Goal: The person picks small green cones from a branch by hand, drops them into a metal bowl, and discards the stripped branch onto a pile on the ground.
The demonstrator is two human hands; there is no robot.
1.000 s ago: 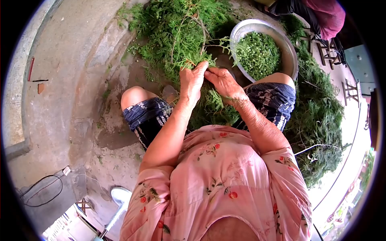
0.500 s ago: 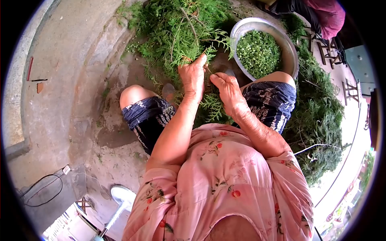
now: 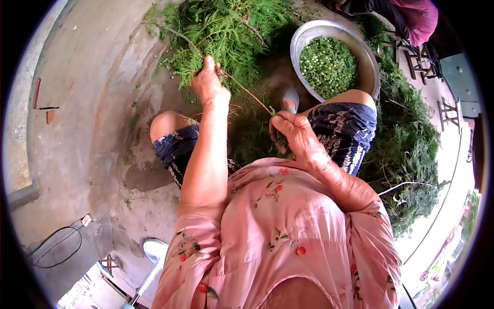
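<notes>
My left hand (image 3: 210, 88) is closed around the stem of a leafy evergreen branch (image 3: 218, 38), at the near edge of a green heap. From that hand a thin, bare brown twig (image 3: 249, 92) runs down to my right hand (image 3: 296, 131), whose thumb and fingers pinch its end, where a bit of green shows. What else lies inside the right hand's curled fingers is hidden. Beyond my right knee stands a wide metal basin (image 3: 371, 67) holding a mound of small green pieces (image 3: 328, 67).
More cut evergreen branches (image 3: 406, 144) lie along the right side. Small wooden stools (image 3: 449, 116) stand farther right, and a person in pink (image 3: 419, 20) is at the top right. A fan (image 3: 154, 250) and a black cable (image 3: 56, 244) are at the lower left.
My left hand has moved left and away from me with the branch. My right hand has come slightly down and nearer, so the hands are farther apart with the twig stretched between them.
</notes>
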